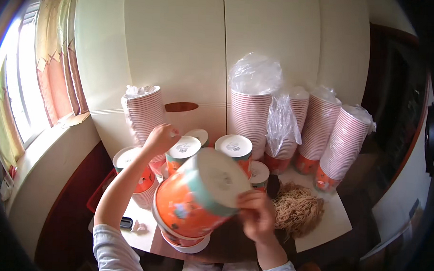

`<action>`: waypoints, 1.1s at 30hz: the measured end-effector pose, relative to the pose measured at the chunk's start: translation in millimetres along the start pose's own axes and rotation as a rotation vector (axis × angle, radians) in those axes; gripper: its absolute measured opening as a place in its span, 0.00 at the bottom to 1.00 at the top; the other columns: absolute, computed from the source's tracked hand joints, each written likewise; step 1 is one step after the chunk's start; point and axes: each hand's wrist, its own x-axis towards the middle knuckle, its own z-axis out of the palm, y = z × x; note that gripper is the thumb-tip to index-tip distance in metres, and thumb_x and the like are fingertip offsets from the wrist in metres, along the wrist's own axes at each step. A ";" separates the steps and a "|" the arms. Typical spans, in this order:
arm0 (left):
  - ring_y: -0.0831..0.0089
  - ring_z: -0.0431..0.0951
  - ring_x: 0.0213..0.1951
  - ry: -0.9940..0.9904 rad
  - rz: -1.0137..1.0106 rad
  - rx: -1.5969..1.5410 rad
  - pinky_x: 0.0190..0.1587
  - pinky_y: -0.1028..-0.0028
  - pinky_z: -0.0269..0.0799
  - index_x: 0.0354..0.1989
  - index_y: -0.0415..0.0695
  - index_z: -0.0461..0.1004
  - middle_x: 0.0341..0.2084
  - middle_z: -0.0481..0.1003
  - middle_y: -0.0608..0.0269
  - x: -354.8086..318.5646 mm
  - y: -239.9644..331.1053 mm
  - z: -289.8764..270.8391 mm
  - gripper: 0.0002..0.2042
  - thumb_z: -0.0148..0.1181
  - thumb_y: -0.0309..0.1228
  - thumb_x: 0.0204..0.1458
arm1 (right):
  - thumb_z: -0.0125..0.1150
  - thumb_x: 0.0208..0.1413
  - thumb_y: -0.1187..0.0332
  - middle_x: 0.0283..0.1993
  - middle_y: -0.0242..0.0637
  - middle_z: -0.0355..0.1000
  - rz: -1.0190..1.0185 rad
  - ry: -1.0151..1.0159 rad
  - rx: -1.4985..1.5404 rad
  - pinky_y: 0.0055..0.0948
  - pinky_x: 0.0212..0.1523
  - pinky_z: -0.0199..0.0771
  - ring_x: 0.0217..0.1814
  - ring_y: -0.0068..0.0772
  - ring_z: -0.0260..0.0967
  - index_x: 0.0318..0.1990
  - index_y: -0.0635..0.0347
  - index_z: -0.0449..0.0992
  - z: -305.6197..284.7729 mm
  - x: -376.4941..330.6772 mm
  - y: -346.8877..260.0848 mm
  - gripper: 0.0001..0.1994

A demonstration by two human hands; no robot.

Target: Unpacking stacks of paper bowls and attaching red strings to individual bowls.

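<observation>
While the right hand (256,214) clamps the white lid end of a tilted orange paper tub (195,201) at the picture's middle, the left hand (160,139) reaches to eleven o'clock, fingers closed on the rim of a lidded tub (182,153) on the desk (331,220). Tall stacks of empty cups (250,122) in plastic wrap stand from twelve to two o'clock. A heap of tan paper shreds (298,207) lies at three o'clock, just beside the right hand.
</observation>
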 end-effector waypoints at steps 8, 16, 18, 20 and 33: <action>0.58 0.74 0.40 -0.491 -0.114 0.484 0.41 0.62 0.70 0.35 0.47 0.75 0.36 0.74 0.55 108.5 23.9 99.3 0.14 0.53 0.39 0.40 | 0.54 0.52 0.66 0.38 0.35 0.65 0.229 0.546 0.151 0.27 0.47 0.59 0.43 0.27 0.61 0.36 0.65 0.67 -109.5 -55.9 35.3 0.10; 0.66 0.75 0.23 -0.377 -0.128 -0.089 0.28 0.71 0.70 0.27 0.39 0.76 0.22 0.75 0.55 107.9 72.8 97.2 0.17 0.54 0.43 0.44 | 0.52 0.54 0.68 0.36 0.31 0.65 0.453 0.839 0.351 0.28 0.44 0.64 0.41 0.25 0.63 0.37 0.59 0.65 -145.7 -101.5 77.8 0.06; 0.73 0.72 0.23 -0.493 -0.207 -0.287 0.28 0.73 0.68 0.27 0.38 0.76 0.21 0.75 0.59 83.0 136.7 80.6 0.16 0.52 0.41 0.49 | 0.50 0.55 0.68 0.38 0.31 0.65 0.429 0.872 0.308 0.28 0.45 0.63 0.41 0.25 0.62 0.37 0.58 0.64 -146.6 -99.9 81.4 0.06; 0.77 0.72 0.31 -0.669 0.022 -0.665 0.37 0.74 0.68 0.32 0.38 0.75 0.27 0.75 0.62 51.4 137.0 87.6 0.16 0.50 0.41 0.52 | 0.49 0.56 0.68 0.40 0.31 0.64 0.348 0.953 0.354 0.29 0.45 0.63 0.43 0.25 0.62 0.39 0.59 0.64 -140.5 -94.8 85.4 0.07; 0.78 0.74 0.34 -0.468 -0.400 -1.438 0.39 0.74 0.72 0.42 0.42 0.66 0.35 0.72 0.65 -23.4 198.3 33.2 0.15 0.44 0.41 0.56 | 0.53 0.53 0.71 0.42 0.34 0.63 0.201 0.749 0.574 0.29 0.47 0.63 0.43 0.26 0.61 0.36 0.60 0.64 -87.1 -17.2 83.2 0.06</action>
